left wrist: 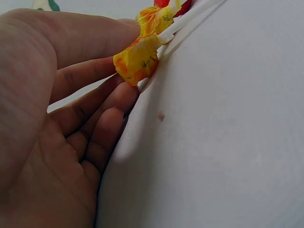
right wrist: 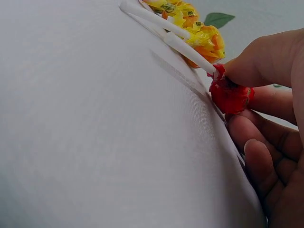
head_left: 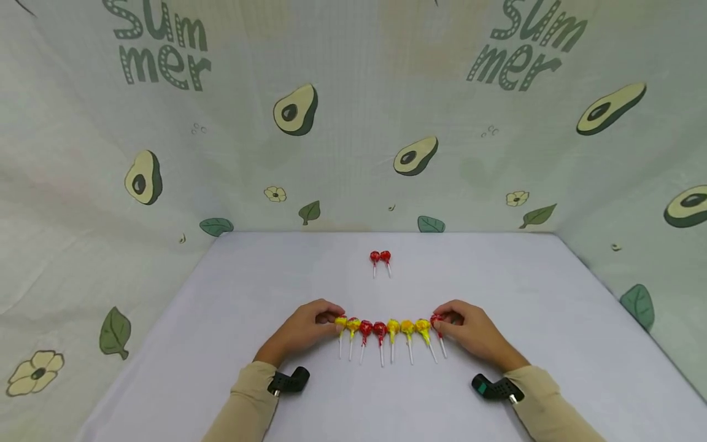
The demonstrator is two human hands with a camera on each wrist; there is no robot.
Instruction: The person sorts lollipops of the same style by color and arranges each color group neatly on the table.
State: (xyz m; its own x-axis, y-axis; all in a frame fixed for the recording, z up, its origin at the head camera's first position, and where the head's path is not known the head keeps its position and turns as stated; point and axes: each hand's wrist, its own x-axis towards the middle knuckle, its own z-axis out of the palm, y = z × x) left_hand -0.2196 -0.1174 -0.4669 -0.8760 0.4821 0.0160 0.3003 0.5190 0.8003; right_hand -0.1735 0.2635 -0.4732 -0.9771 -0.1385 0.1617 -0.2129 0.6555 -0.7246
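A row of several lollipops in yellow and red wrappers lies across the white table, sticks toward the person. At its left end my left hand (head_left: 313, 324) pinches a yellow lollipop (left wrist: 137, 61) by its wrapped head, between thumb and fingers. My right hand (head_left: 469, 328) pinches the red lollipop (right wrist: 232, 95) at the right end, thumb on the head close to the stick. Between the hands lie two red lollipops (head_left: 380, 329), with yellow ones on both sides, such as a yellow lollipop (head_left: 407, 327) right of the middle.
Farther back on the white table (head_left: 287, 270), two red lollipops (head_left: 375, 256) lie side by side. A cloth backdrop (head_left: 353, 110) printed with avocados and leaves rises behind the table and along both sides. Each wrist wears a black camera mount (head_left: 289, 380).
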